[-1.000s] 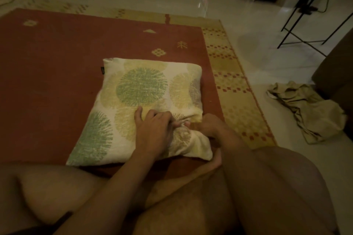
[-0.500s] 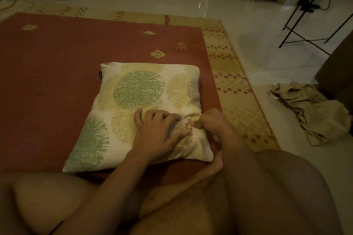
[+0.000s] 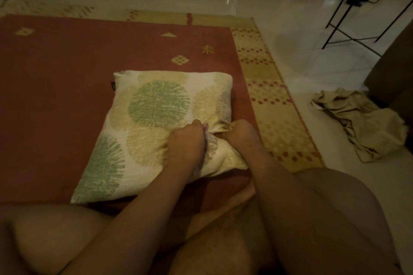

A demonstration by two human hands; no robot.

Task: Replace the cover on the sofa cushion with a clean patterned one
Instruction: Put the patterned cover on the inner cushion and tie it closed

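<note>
Cushion: square fabric cushion in cream cover with green and yellow circles (image 3: 156,118), flat on red woven rug (image 3: 55,96).
Left hand (image 3: 186,143): fisted, gripping bunched cover at right edge.
Right hand (image 3: 241,134): fisted beside left, same edge.
Discarded cloth: crumpled beige fabric (image 3: 362,123), on pale tile floor (image 3: 301,62), right of rug.

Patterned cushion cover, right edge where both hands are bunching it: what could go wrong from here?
1. The left hand and right hand pinch bunched fabric on the patterned cushion cover; if they are closing it there, the fabric could snag or close crooked.
2. The near right corner looks slack, so the filling may sit unevenly.
</note>
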